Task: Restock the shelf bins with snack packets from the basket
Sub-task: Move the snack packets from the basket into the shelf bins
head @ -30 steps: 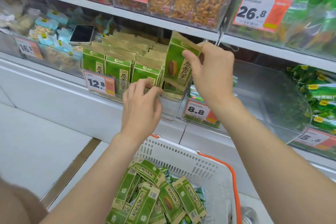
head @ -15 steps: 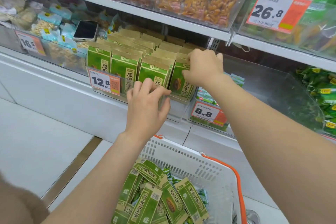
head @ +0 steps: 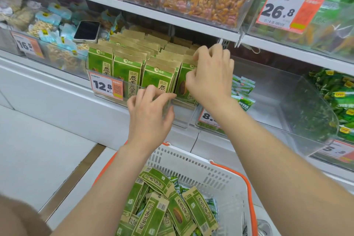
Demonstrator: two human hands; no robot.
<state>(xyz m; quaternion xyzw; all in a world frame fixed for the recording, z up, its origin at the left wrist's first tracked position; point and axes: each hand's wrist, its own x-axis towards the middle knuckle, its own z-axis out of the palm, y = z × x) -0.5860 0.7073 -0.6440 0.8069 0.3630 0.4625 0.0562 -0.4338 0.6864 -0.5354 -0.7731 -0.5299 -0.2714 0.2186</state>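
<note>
Green and tan seed packets [head: 126, 71] stand in rows in a clear shelf bin [head: 107, 97] with a 12.8 price tag. My right hand [head: 210, 74] pinches the top of the rightmost front packet [head: 183, 87], which stands in the bin. My left hand [head: 151, 109] rests on the bin's clear front wall, fingers bent over its rim. Below, a white basket [head: 210, 174] with orange handles holds several more of the same packets [head: 172, 210].
A phone [head: 87, 31] lies on the snack bin at the left. A nearly bare clear bin [head: 287, 105] with small green packets sits to the right. An upper shelf [head: 191, 19] with bins of snacks overhangs the row. White floor lies at the left.
My right hand brought a packet down from above the bin and set it into the front row at the right. My left hand stayed at the bin's front wall.
</note>
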